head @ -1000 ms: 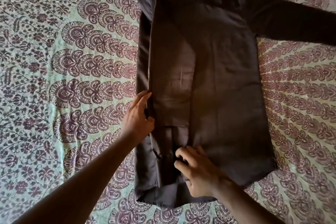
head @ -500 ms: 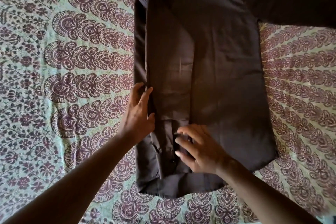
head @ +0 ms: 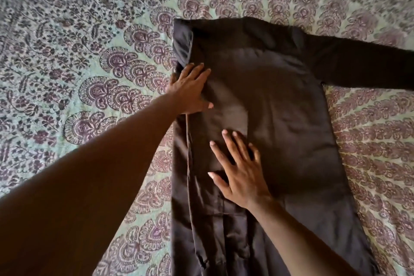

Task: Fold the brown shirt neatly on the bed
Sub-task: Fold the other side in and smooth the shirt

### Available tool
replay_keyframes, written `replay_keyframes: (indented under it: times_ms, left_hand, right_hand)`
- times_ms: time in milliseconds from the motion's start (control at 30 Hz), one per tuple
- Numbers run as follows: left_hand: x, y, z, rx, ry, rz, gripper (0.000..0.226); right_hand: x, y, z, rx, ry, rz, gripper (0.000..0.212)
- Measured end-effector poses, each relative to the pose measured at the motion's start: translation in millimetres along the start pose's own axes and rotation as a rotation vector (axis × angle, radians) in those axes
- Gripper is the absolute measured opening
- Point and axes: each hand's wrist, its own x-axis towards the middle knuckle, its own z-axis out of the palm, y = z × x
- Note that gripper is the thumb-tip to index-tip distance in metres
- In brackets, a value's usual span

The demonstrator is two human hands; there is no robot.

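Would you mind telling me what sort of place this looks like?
Probably a bedroom: a soft surface covered by a printed bedspread fills the view, and a brown shirt lies flat on it, pressed by the left hand and right hand.

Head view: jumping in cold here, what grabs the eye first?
The brown shirt lies flat mid-frame on the patterned bedspread, its left side folded in and one sleeve stretched out to the right. Both hands lie flat on it: left hand at the folded edge, right hand on the middle.

Brown shirt (head: 280,119): rt sleeve end cut off at rt edge, hem below bottom edge.
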Motion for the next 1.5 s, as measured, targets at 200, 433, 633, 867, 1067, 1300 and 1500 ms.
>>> replay_keyframes:
  times_ms: [200,433,633,867,1067,1300,1500]
  left_hand:
    - [44,-16,-14,-0.401,0.301,-0.065,0.062]
    - [63,13,-41,-0.839,0.601,-0.523,0.068]
    - [91,8,-50,-1.101,0.588,-0.680,0.022]
    - [90,-5,-31,-1.275,0.656,-0.602,0.022]
    - [100,-22,-28,-1.175,0.702,-0.621,0.035]
    - [104,-36,-31,-1.059,0.511,-0.546,0.047]
    - [39,-8,-11,-0.416,0.637,-0.222,0.040]
  right_hand:
    - [1,1,0,0.022,0.002,0.009,0.076]
    - [3,3,-2,0.012,-0.009,0.008,0.079]
    - [5,6,-1,0.011,-0.034,-0.001,0.080]
    - [4,5,-2,0.012,-0.032,-0.001,0.082]
    - [5,6,1,0.016,-0.025,-0.002,0.083]
    - [4,5,0,0.011,-0.029,-0.003,0.082]
    - [4,5,2,0.010,-0.014,-0.012,0.080]
